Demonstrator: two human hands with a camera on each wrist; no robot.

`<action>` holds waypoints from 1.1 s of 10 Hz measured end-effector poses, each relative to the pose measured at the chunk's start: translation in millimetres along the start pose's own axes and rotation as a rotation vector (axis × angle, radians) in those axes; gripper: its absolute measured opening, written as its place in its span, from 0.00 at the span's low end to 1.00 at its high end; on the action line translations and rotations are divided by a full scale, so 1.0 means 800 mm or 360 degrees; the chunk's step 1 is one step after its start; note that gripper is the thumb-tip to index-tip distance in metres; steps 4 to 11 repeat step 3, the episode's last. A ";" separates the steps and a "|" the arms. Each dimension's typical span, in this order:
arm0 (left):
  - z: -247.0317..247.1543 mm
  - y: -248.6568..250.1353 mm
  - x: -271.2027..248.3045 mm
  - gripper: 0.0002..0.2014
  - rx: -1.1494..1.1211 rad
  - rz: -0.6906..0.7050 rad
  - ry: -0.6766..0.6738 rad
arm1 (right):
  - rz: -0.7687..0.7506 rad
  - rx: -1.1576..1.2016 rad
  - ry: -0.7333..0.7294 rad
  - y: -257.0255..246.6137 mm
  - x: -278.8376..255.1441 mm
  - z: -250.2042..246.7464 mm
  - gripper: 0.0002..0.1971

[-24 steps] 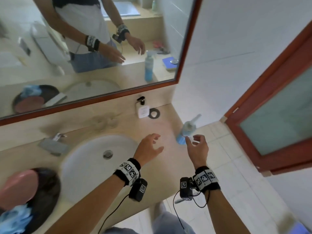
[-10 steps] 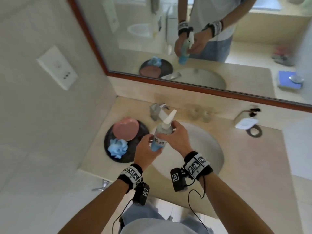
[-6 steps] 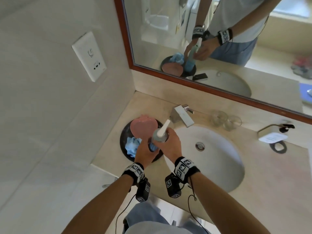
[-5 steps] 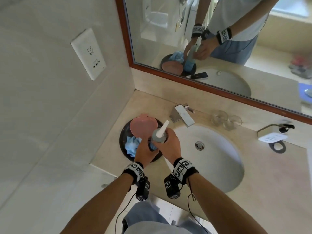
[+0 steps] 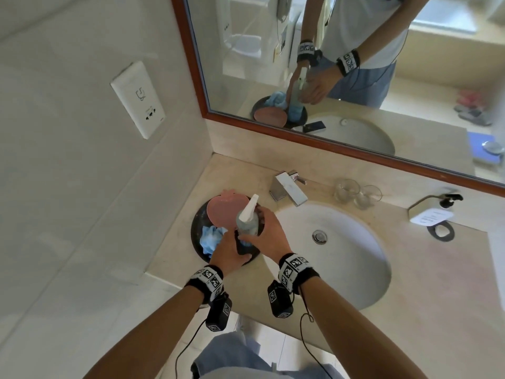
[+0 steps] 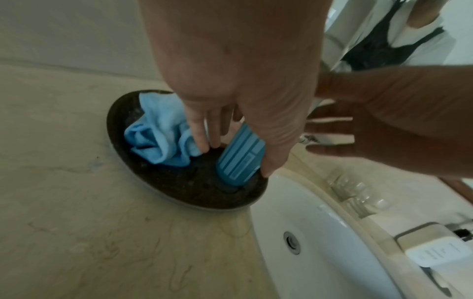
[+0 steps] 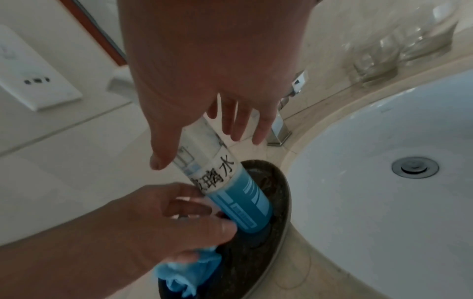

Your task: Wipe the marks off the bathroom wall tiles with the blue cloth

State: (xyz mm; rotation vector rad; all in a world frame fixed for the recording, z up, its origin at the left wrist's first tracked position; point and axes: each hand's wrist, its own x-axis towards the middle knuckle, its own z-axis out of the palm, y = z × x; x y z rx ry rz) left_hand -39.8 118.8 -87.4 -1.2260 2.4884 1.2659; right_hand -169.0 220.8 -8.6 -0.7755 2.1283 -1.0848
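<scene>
The crumpled blue cloth [image 5: 209,237] [image 6: 158,137] [image 7: 184,279] lies in a dark round tray [image 5: 195,228] [image 6: 179,188] [image 7: 276,186] on the counter's left end, next to the tiled wall [image 5: 68,187]. A spray bottle [image 5: 247,220] [image 6: 240,155] [image 7: 230,182] of blue liquid stands tilted with its base on the tray. My left hand [image 5: 236,242] [image 6: 235,157] [image 7: 204,214] holds the bottle's lower part between thumb and fingers, its fingertips beside the cloth. My right hand [image 5: 259,222] [image 7: 202,147] hovers round the bottle's upper part with straight, spread fingers.
A pink dish [image 5: 221,212] sits at the tray's back. The white basin [image 5: 341,269] is right of the tray, with a tap [image 5: 288,187], two glasses [image 5: 355,192] and a soap dispenser [image 5: 429,214] behind it. A socket plate [image 5: 138,99] and framed mirror [image 5: 355,64] hang above.
My right hand took the bottle from the counter's right end. Both hands carried it left and lowered it onto the tray. The right fingers have loosened.
</scene>
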 end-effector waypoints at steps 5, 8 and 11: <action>-0.047 0.165 -0.099 0.13 0.0436 -0.0024 0.0194 | 0.0118 -0.0055 0.0214 0.029 -0.064 -0.178 0.14; -0.047 0.165 -0.099 0.13 0.0436 -0.0024 0.0194 | 0.0118 -0.0055 0.0214 0.029 -0.064 -0.178 0.14; -0.047 0.165 -0.099 0.13 0.0436 -0.0024 0.0194 | 0.0118 -0.0055 0.0214 0.029 -0.064 -0.178 0.14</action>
